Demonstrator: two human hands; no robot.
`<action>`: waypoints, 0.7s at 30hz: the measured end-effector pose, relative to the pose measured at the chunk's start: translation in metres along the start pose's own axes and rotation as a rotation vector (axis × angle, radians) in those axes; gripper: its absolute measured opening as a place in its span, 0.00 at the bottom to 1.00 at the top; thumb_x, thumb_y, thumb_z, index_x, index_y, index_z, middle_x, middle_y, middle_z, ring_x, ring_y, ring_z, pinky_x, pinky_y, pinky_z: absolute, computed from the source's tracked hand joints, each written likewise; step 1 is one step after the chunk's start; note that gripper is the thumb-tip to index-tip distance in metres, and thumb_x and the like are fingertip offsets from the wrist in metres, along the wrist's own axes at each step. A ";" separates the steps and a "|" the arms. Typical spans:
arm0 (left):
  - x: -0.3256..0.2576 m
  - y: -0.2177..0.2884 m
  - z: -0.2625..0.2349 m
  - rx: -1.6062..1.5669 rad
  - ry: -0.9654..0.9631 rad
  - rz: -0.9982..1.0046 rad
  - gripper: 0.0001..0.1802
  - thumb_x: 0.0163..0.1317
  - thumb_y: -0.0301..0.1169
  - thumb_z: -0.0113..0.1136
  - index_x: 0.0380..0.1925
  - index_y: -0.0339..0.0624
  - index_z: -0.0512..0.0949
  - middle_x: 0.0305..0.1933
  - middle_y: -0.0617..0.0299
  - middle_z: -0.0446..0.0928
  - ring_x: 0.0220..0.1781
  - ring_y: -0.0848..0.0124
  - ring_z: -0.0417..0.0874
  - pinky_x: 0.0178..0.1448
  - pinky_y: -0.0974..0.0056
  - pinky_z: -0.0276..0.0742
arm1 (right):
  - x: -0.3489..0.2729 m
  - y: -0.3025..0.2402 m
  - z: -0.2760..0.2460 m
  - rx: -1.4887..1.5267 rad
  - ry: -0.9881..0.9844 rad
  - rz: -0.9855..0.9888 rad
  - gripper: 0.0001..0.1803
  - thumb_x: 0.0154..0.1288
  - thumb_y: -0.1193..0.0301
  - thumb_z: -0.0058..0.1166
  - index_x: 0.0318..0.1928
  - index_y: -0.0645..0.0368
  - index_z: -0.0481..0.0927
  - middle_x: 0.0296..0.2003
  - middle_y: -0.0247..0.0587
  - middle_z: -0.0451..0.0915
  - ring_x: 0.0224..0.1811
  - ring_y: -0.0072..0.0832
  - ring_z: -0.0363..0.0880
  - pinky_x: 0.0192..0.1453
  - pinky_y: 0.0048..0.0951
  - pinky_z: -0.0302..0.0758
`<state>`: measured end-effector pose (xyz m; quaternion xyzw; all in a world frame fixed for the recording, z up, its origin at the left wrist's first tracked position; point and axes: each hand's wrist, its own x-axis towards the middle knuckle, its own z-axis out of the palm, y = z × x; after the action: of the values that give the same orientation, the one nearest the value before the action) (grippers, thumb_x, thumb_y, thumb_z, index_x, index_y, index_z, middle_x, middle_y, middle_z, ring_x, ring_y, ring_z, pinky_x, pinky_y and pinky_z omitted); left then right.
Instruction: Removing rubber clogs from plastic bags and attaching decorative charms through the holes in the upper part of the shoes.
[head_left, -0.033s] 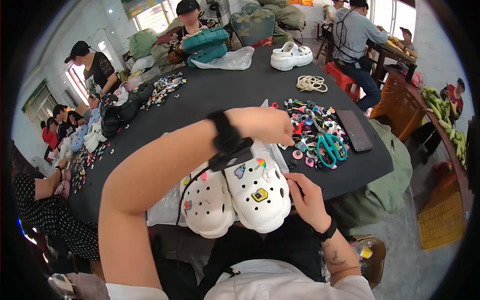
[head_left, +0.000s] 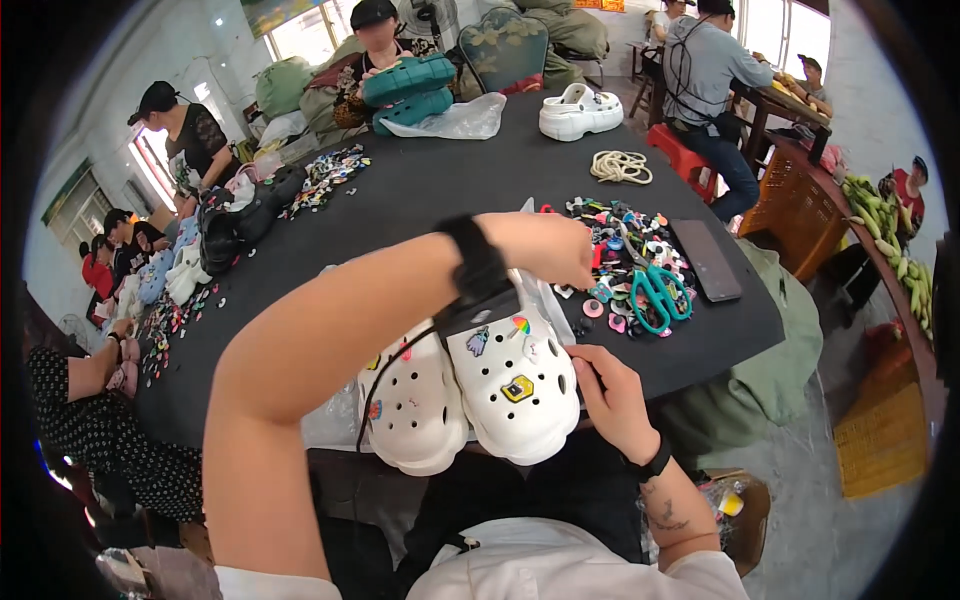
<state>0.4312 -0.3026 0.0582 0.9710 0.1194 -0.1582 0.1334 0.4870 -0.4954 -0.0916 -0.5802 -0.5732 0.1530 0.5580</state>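
Observation:
Two white clogs [head_left: 525, 425] stand side by side before me, toes toward me, with several colourful shoe charms in their upper holes. A yellow and black charm [head_left: 518, 388] sits on the right clog. My right hand [head_left: 615, 390] is closed at that clog's right side, thumb and fingers against its edge. Across the clogs reaches my left arm, with my left hand [head_left: 550, 248] at the near-left edge of a pile of loose charms [head_left: 655, 240]. Its fingers look curled downward; the fingertips, and anything in them, are hidden. A black wrist device [head_left: 480, 265] covers the clogs' far part.
Teal-handled scissors [head_left: 660, 298] lie on the pile, beside a dark phone [head_left: 706, 260]. Farther back on the black table [head_left: 440, 190] are a cord coil [head_left: 620, 167] and a white clog [head_left: 580, 115]. Opposite, a person holds teal clogs [head_left: 410, 90]. Dark clogs [head_left: 245, 215] lie left.
My left forearm and hand have shifted slightly right, over the edge of the charm pile. My right hand stays at the clog.

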 end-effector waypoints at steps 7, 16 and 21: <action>0.067 0.010 0.037 0.084 0.102 0.001 0.17 0.50 0.37 0.71 0.41 0.49 0.83 0.37 0.57 0.84 0.44 0.59 0.85 0.46 0.55 0.79 | -0.001 0.007 0.001 -0.060 0.024 -0.079 0.10 0.70 0.77 0.49 0.48 0.64 0.79 0.39 0.50 0.82 0.38 0.41 0.82 0.44 0.32 0.77; 0.074 0.013 0.047 0.201 0.112 -0.024 0.16 0.43 0.29 0.73 0.36 0.49 0.82 0.38 0.60 0.83 0.44 0.60 0.85 0.44 0.55 0.79 | -0.001 0.004 0.002 -0.087 0.024 -0.088 0.09 0.69 0.77 0.50 0.47 0.63 0.79 0.39 0.50 0.82 0.39 0.45 0.82 0.44 0.35 0.77; 0.067 0.017 0.042 0.211 0.161 -0.011 0.16 0.46 0.28 0.70 0.38 0.48 0.82 0.39 0.60 0.84 0.45 0.59 0.85 0.46 0.54 0.80 | 0.000 0.004 0.000 -0.080 0.028 -0.121 0.09 0.69 0.77 0.50 0.48 0.63 0.79 0.39 0.50 0.82 0.40 0.45 0.82 0.44 0.35 0.77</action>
<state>0.4854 -0.3180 0.0007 0.9885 0.1178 -0.0923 0.0198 0.4886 -0.4939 -0.0949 -0.5686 -0.6050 0.0878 0.5504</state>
